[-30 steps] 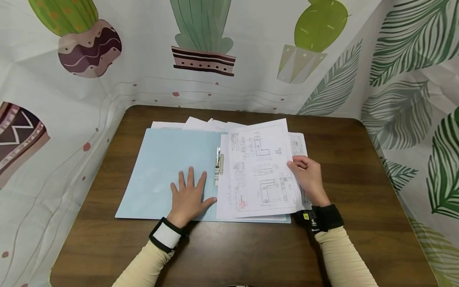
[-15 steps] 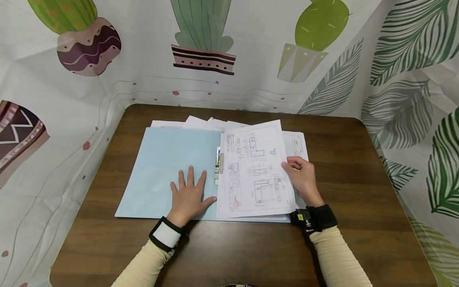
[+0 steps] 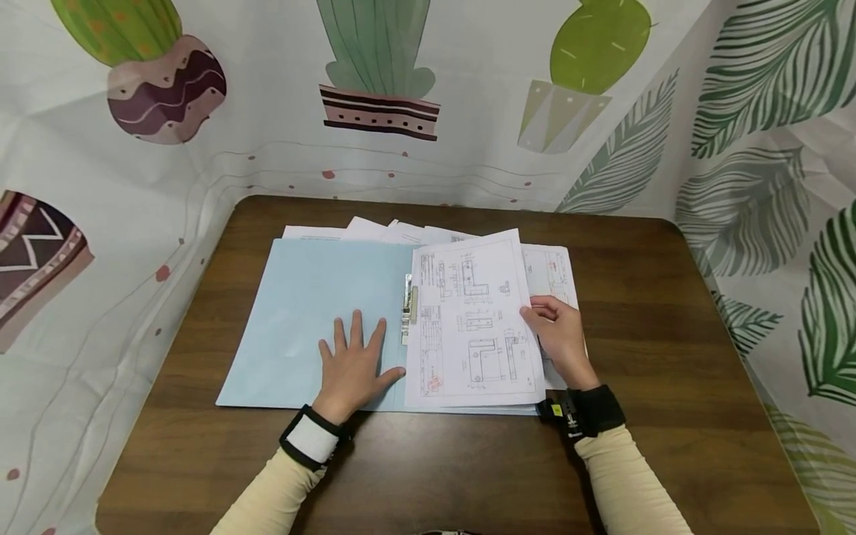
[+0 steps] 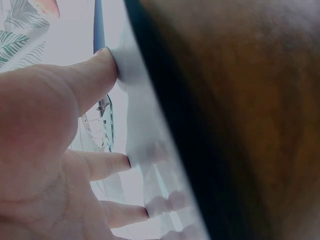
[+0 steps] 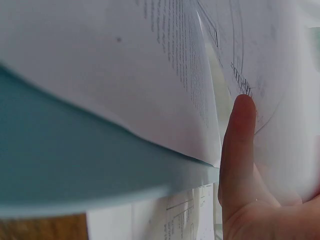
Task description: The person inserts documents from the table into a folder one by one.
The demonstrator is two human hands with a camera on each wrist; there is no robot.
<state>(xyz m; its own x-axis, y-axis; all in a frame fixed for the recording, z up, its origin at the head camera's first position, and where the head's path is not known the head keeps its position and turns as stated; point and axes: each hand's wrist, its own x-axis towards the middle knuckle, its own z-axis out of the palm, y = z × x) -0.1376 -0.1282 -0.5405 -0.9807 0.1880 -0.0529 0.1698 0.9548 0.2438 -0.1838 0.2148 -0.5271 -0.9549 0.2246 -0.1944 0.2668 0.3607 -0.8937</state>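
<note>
An open light-blue folder (image 3: 307,312) lies on the brown table (image 3: 428,461), with a metal clip (image 3: 409,312) at its spine. My left hand (image 3: 353,368) rests flat with spread fingers on the folder's left flap; the left wrist view shows the fingers (image 4: 105,162) pressing the flap's edge. My right hand (image 3: 560,336) pinches the right edge of a sheet of technical drawings (image 3: 468,327), which lies over the folder's right half. In the right wrist view a finger (image 5: 239,150) sits under the lifted sheet (image 5: 125,70), above the blue folder (image 5: 75,170).
More white papers (image 3: 374,230) stick out beyond the folder's far edge, and another printed sheet (image 3: 551,271) lies under my right hand. Cactus-print and leaf-print curtains (image 3: 374,96) close in the table at the back, left and right. Bare wood shows along the near edge.
My right hand has slid the drawing sheet leftward and squared it over the folder's right half, near the clip. My left hand has stayed in place.
</note>
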